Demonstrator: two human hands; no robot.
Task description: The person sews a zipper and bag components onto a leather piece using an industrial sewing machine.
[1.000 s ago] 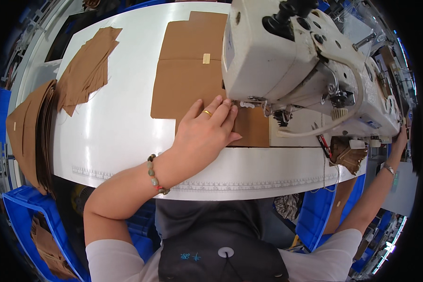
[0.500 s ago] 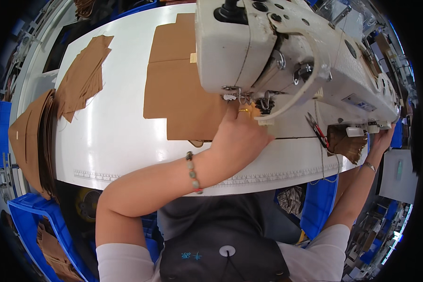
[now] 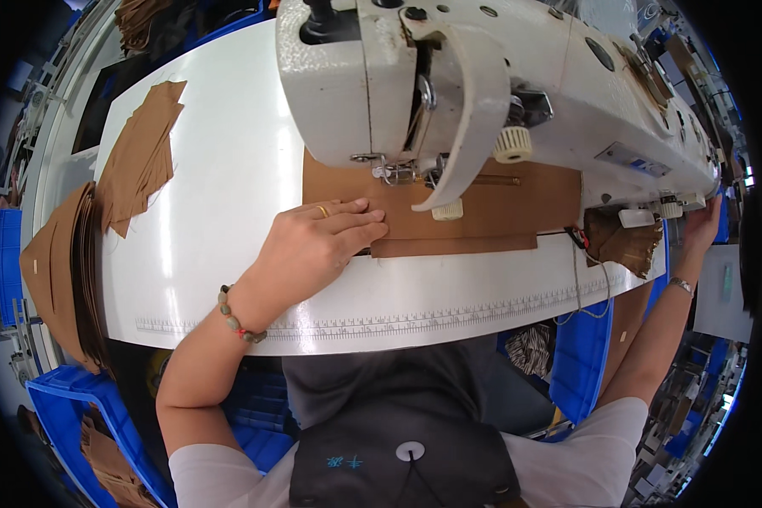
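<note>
My left hand [image 3: 313, 241], with a ring and a beaded bracelet, lies with its fingers stretched flat, the tips on the left part of a brown fabric piece [image 3: 457, 224]. That fabric lies under the head of a white sewing machine [image 3: 330, 93], its near edge forming a narrow strip. By the needle and presser foot [image 3: 398, 173] the cloth continues beneath the machine, where part of it is hidden. My right hand [image 3: 700, 224] is up at the machine's right end; its fingers are hidden there. Red-handled snips [image 3: 577, 238] show partly beside the fabric's right end.
Brown fabric pieces [image 3: 144, 157] lie at the table's left, beside a hanging stack of brown panels [image 3: 55, 262]. A ruler strip [image 3: 356, 322] runs along the front edge. Blue bins [image 3: 68, 381] stand below. At right are a dark brown scrap [image 3: 622, 241] and a cord [image 3: 577, 279].
The brown fabric has shifted from left of the needle to the right, under the machine. My left hand has moved left from the needle and flattened out. My right hand remains at the machine's end.
</note>
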